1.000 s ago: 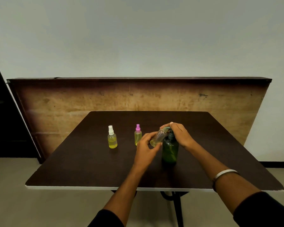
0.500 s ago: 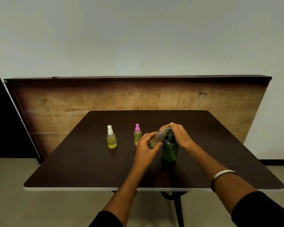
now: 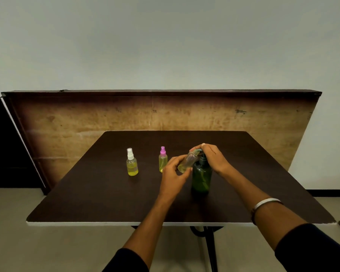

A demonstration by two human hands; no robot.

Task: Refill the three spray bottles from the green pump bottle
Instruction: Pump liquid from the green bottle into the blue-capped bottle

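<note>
The green pump bottle (image 3: 202, 177) stands upright on the dark table (image 3: 98, 195), right of centre. My right hand (image 3: 214, 158) rests on its pump head, which is mostly hidden under the fingers. My left hand (image 3: 175, 173) holds a small uncapped clear bottle (image 3: 187, 162), tilted with its mouth up against the pump spout and a little yellow liquid at its low end. Further left stand two capped spray bottles with yellow liquid: one with a white cap (image 3: 132, 162) and one with a pink cap (image 3: 162, 160).
A wooden board (image 3: 185, 112) leans against the wall behind the table. The table's white front edge (image 3: 86, 224) runs close to me, with a dark table leg (image 3: 209, 248) below. A dark doorway lies at far left.
Both hands and the bottles keep nearly the same pose. Only the camera view has shifted slightly.
</note>
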